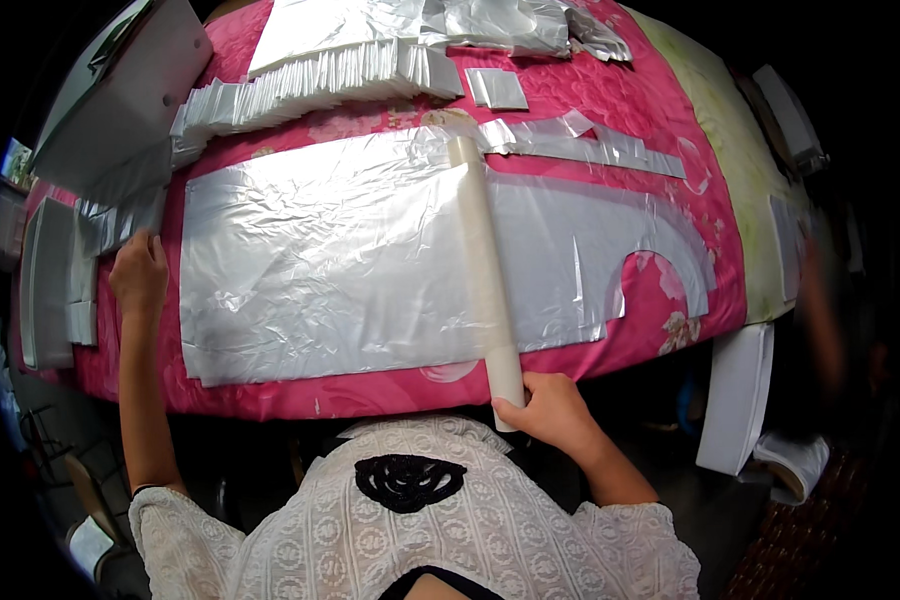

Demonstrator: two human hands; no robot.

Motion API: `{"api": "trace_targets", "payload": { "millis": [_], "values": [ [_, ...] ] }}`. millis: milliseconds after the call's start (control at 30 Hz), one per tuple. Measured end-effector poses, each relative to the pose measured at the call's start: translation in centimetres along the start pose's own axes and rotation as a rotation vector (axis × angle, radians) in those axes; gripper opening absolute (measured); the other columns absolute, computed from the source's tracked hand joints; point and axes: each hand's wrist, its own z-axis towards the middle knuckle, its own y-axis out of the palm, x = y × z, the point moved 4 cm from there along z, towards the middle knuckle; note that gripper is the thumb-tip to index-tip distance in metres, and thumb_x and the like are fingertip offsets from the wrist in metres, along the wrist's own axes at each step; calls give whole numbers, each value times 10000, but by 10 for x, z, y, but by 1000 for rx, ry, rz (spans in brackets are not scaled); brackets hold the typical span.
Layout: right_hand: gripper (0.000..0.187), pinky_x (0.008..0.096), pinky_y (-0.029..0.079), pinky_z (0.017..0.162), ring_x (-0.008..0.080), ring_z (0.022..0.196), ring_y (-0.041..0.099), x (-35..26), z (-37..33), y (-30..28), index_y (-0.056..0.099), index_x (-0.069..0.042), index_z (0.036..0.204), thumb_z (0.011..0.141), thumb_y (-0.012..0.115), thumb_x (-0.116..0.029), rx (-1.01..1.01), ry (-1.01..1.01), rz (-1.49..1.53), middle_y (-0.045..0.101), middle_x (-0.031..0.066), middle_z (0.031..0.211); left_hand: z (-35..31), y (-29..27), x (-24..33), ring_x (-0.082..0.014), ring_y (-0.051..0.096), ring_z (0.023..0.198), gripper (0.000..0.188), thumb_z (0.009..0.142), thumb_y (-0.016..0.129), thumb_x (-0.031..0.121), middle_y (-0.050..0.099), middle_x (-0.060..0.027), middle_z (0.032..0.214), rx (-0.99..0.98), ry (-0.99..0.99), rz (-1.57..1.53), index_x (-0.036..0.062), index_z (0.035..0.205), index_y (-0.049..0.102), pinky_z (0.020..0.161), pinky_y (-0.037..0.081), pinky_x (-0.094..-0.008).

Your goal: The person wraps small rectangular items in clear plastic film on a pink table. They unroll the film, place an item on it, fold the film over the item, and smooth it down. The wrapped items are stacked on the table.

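Near the left edge of the worktop (330, 401), the left hand (140, 268), fingers curled, meets the folded silvery packets (130, 213); whether it grips one cannot be told. Film sheets (310, 270) lie flat across the middle, reaching toward the near edge. Expect thin, light, slippery film that creases readily; take hold at a corner. Farther right, the pale tube (485, 270) lies crosswise, its middle apparently under film. The right hand (552, 408) grips its near end, overhanging the edge. The tube is probably stiff; hold by an end.
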Motion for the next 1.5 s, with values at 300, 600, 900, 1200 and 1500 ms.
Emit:
{"api": "trace_targets", "payload": {
  "millis": [300,600,900,1200,1500],
  "values": [
    [419,406,485,634,344,669,623,-2,2,-1,649,13,775,688,670,-396,-47,20,45,627,188,691,-89,18,276,-368,311,1290,581,821,531,91,322,-217,1393,-189,681,-799,-48,1341,311,1059,273,-426],
    [567,334,492,590,236,596,632,13,43,-18,654,17,720,713,674,-550,-231,44,122,640,140,658,-107,54,317,-380,161,1359,678,815,402,232,202,-282,1428,-230,668,-595,-124,1354,197,1116,100,-450],
    [493,283,479,557,176,629,601,-48,236,-73,604,38,853,866,548,-452,-21,-117,714,628,124,771,-108,61,320,-386,135,1366,719,777,405,226,178,-301,1430,-232,679,-536,-145,1350,182,1119,92,-446],
    [383,462,365,974,357,1104,500,-7,291,-169,395,32,1186,950,375,-269,250,-327,1877,494,199,1220,-108,55,318,-380,164,1361,686,795,384,210,201,-297,1426,-228,671,-512,-141,1351,193,1118,96,-446],
    [520,492,386,950,375,1148,455,116,237,-340,183,104,1302,952,298,-263,796,-589,1996,373,240,1304,-108,57,322,-378,160,1363,687,783,385,198,202,-297,1425,-212,683,-548,-140,1350,195,1119,99,-448]
  ]
}}
